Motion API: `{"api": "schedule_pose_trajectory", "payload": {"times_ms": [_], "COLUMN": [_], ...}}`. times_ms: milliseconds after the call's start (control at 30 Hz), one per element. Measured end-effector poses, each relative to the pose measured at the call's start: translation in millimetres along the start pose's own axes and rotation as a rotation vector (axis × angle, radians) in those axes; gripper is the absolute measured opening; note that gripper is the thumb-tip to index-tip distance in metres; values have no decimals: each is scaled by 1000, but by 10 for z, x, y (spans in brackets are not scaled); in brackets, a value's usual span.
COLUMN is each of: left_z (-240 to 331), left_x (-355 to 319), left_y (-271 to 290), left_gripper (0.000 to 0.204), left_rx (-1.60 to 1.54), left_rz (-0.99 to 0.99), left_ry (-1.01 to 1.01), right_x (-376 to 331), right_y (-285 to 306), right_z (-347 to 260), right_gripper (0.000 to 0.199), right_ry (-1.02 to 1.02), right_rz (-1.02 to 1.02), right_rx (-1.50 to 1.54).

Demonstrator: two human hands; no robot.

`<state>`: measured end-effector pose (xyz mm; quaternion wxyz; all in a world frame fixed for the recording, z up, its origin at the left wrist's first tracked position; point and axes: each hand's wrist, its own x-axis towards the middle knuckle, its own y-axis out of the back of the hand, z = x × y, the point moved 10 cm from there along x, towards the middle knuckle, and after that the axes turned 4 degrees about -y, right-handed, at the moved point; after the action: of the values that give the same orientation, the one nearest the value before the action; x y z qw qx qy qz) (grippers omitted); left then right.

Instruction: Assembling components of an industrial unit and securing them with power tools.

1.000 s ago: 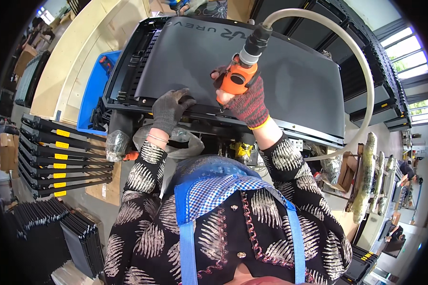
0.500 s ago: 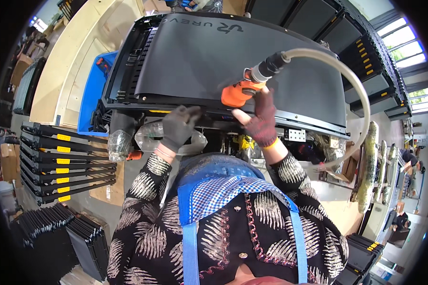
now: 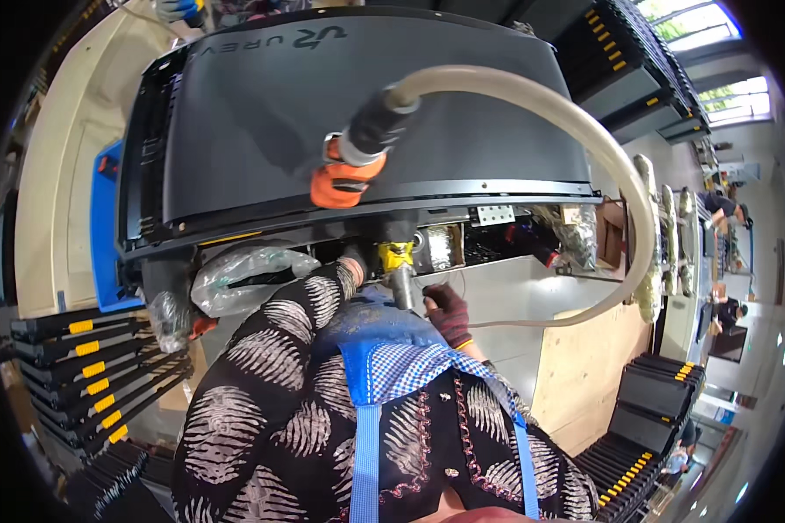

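I keep my right hand [image 3: 449, 312], fingers curled around the yellow-collared tool [image 3: 399, 270], steady; left fingers hidden, can't tell

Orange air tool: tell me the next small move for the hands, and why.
Probably bring the right hand back up to the orange air tool, which hangs unheld on its pale hose above the treadmill belt. The right hand is low at the deck's front edge beside a yellow-tipped tool, and the left hand is hidden behind the sleeve, so neither steadies it.
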<state>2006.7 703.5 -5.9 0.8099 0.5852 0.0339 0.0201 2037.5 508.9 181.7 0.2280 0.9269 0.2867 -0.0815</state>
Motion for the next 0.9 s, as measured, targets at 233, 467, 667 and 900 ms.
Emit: {"api": "schedule_pose_trajectory", "payload": {"times_ms": [233, 467, 667, 900], "left_z": [100, 110, 308, 37], "left_x": [253, -232, -548, -1389], "left_y": [204, 1022, 2259, 3208], "left_gripper": [26, 26, 26, 28], "left_rx": [72, 49, -7, -7], "left_rz": [322, -217, -86, 218], "left_ry": [-56, 43, 68, 325], "right_x": [-114, 170, 905, 1158], "right_y": [-57, -473, -1273, -1583], "right_z": [416, -359, 1113, 1217], "right_gripper": [19, 27, 35, 35], "right_ry": [-177, 160, 187, -126], "right_rz": [-123, -220, -460, -571], "right_rx": [-108, -427, -94, 307]}}
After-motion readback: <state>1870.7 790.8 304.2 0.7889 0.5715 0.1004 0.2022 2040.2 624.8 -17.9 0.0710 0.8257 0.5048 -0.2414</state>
